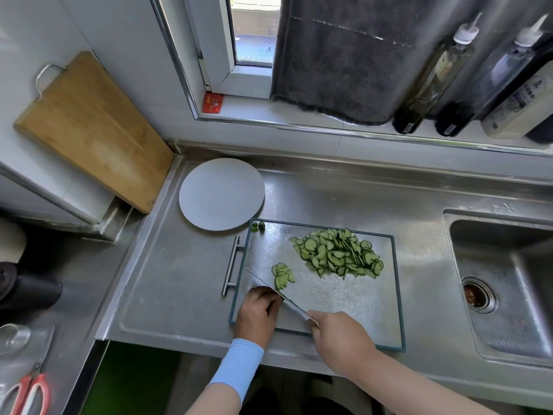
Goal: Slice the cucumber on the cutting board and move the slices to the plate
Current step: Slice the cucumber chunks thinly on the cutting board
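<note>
A steel cutting board [353, 298] with a dark rim lies on the counter. A large heap of cucumber slices [339, 254] covers its far right part. A small row of fresh slices [282, 275] lies left of the knife blade [269, 287]. My right hand [341, 339] grips the knife handle, and the blade slants up to the left. My left hand [258, 314] is curled at the blade's near side; whatever cucumber piece it holds is hidden under the fingers. Two cucumber ends [258, 226] sit at the board's far left corner. The white plate [221, 193] stands bare behind the board.
A sink [505, 283] opens to the right. A wooden board [89, 130] leans on the left wall. Bottles [466, 79] stand on the window sill. Scissors [31, 395] and a glass [13, 336] lie at the lower left.
</note>
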Demonstrator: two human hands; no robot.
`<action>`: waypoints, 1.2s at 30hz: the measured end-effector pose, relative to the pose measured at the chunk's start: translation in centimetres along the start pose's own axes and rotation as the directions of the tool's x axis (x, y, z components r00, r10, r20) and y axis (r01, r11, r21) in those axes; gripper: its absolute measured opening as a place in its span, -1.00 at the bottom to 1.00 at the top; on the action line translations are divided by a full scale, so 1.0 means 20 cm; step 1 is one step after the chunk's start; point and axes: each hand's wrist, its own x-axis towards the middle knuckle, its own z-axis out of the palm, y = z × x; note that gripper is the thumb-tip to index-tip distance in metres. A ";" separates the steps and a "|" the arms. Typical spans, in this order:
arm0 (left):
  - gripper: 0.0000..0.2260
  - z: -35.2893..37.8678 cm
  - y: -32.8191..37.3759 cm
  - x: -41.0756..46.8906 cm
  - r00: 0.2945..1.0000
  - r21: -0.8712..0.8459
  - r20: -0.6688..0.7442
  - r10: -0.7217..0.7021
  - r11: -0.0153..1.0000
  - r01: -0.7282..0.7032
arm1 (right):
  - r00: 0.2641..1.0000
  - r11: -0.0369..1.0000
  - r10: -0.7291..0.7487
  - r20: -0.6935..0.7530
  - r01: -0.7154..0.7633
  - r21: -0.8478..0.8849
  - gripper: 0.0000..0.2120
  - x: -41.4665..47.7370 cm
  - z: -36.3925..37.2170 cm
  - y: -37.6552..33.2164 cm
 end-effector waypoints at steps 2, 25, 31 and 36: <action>-0.80 0.00 0.00 0.00 1.000 -0.004 0.009 -0.014 1.000 0.014 | 1.000 1.000 0.011 0.017 -0.011 0.015 -0.83 0.04 0.00 -0.03; -0.84 0.00 0.01 -0.01 0.997 -0.006 0.022 -0.078 0.997 0.078 | 1.000 1.000 -0.025 -0.016 0.026 0.005 -0.79 -0.04 -0.02 0.01; -0.81 0.01 0.00 -0.02 0.997 -0.026 0.022 -0.071 0.997 0.072 | 0.999 1.000 0.016 0.037 -0.017 0.021 -0.76 0.04 -0.01 -0.02; -0.81 -0.01 0.00 -0.03 0.998 -0.027 0.037 -0.043 0.999 0.044 | 0.999 0.999 0.012 0.038 -0.013 0.042 -0.81 0.12 0.01 -0.09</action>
